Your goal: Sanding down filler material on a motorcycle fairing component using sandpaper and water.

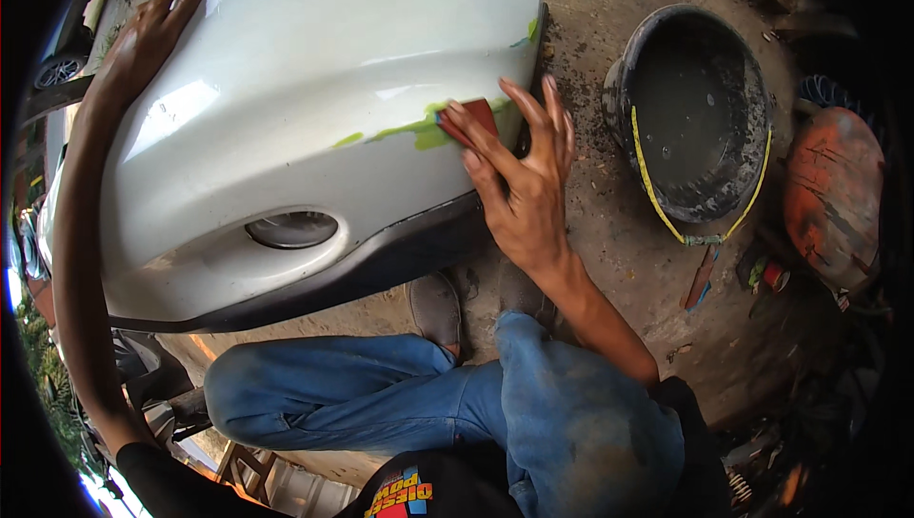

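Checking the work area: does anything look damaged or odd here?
Yes: uneven green patches on the white bumper, near the right hand, interrupt its glossy finish; the orange object right of the bucket has dark scuffs.

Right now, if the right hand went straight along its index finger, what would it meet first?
The right hand would first meet the reddish-brown pad it touches; beyond, probably the white bumper, though depth is unclear.
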A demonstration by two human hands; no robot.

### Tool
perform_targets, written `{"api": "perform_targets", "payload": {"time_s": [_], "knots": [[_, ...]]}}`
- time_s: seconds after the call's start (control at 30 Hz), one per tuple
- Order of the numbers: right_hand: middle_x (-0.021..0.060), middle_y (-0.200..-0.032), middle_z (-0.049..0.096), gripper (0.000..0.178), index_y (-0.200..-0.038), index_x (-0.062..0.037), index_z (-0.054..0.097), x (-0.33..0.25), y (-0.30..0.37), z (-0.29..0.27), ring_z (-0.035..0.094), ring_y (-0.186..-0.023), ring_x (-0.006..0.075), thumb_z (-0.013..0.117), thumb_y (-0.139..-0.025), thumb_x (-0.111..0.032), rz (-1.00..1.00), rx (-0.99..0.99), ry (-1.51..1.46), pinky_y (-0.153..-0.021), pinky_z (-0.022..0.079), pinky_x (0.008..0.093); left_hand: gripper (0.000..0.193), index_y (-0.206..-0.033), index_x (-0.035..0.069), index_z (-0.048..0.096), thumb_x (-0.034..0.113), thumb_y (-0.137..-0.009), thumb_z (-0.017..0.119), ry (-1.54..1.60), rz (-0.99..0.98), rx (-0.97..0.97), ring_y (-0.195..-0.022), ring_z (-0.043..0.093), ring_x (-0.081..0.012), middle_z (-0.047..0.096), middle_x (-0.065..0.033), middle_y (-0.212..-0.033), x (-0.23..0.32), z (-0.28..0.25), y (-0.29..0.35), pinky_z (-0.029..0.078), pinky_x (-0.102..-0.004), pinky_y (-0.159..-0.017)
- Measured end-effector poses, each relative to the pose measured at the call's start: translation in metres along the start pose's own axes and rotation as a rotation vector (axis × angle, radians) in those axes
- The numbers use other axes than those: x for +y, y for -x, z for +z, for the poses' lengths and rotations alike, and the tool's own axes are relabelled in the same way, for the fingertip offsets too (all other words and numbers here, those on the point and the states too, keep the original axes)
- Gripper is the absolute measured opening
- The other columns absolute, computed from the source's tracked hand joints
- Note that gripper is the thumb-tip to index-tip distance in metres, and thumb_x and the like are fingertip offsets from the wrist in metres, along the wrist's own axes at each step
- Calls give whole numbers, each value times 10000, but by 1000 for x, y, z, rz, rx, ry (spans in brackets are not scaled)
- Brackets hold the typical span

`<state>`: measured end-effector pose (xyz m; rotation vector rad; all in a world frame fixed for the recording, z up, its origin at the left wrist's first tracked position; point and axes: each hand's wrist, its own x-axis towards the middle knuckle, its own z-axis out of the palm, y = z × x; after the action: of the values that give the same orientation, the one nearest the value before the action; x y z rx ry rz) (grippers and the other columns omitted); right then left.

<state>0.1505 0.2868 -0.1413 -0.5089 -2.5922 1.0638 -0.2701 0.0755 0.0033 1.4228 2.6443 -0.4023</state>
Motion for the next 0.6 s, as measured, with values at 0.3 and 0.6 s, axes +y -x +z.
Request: {"api": "perform_targets", "payload": {"time_s": [0.3,0.6], "knots": [[137,-1610,435,362,-1425,-343,704,7,-2,-7,204,-1596,437,592,-1082,-367,-39,-6,3,-1278,137,670,412,-1513,115,538,260,-1145,424,-78,264,81,-1307,606,-419,592,-170,-1489,-16,26,-9,476,-451,-1104],[187,-1415,691,421,-1487,-45,618,79,-12,-167,733,-1172,257,502,-1138,-251,417,459,-177,-986,555,356,421,-1469,94,584,327,-1132,486,24,4,156,-1271,649,-423,571,-179,-1522,45,-36,3,514,-478,-1066]]}}
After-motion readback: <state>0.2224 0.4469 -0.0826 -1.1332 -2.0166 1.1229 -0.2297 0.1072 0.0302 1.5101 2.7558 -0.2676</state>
